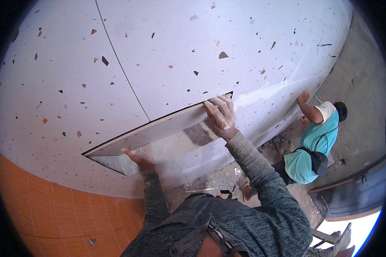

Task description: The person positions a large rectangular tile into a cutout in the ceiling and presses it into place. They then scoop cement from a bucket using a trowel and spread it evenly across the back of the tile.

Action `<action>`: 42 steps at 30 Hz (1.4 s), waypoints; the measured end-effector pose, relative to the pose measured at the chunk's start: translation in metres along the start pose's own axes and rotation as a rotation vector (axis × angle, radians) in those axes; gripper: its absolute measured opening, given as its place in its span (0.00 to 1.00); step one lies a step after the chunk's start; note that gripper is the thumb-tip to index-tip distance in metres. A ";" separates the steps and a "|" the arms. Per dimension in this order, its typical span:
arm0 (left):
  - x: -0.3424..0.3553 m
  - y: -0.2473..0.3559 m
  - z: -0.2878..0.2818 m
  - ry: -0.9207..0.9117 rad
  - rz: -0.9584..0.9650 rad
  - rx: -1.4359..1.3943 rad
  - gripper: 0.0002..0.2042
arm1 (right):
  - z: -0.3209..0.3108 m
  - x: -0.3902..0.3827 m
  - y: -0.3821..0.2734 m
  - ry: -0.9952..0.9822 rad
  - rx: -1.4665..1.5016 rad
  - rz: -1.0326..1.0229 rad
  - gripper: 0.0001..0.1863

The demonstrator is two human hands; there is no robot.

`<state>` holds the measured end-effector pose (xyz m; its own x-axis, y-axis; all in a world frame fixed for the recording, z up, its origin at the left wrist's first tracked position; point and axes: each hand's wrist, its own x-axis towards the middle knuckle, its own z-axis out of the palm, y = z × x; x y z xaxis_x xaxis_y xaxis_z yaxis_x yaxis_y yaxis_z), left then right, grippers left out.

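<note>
A white speckled tile (169,125) sits tilted at an opening in a large wall of matching tiles (176,51). Dark gaps run along its upper edge and its left end. My right hand (221,115), dusted with pale powder, grips it near the upper right corner with fingers bent over the edge. Lower down on the left, my left hand (142,160) holds the tile with the thumb laid along it; its other fingers are mostly hidden. Below the tile's pale strip, whitish and brown patches show, and I cannot tell whether these are reflections or the space behind.
To the right, another person in a turquoise shirt (311,150) reaches a hand to the same wall. Orange tiling (64,214) covers the lower left. Rubble (227,175) lies on the floor along the wall's foot. Wooden pieces (336,240) stand at the lower right.
</note>
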<state>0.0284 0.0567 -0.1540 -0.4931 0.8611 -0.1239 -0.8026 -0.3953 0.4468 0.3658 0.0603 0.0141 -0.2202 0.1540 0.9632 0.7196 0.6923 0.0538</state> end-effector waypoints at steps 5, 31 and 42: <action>0.004 0.005 -0.012 -0.146 -0.010 0.020 0.45 | -0.001 0.003 -0.003 -0.006 0.048 0.031 0.22; 0.006 0.005 -0.025 -0.151 -0.055 0.000 0.44 | -0.027 0.021 -0.012 -0.194 0.204 0.185 0.19; -0.010 0.012 -0.011 0.077 -0.130 0.009 0.47 | -0.037 0.030 -0.016 -0.268 0.271 0.207 0.19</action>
<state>0.0205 0.0400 -0.1570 -0.4102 0.8775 -0.2487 -0.8584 -0.2793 0.4302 0.3724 0.0279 0.0515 -0.2786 0.4622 0.8419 0.5755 0.7821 -0.2389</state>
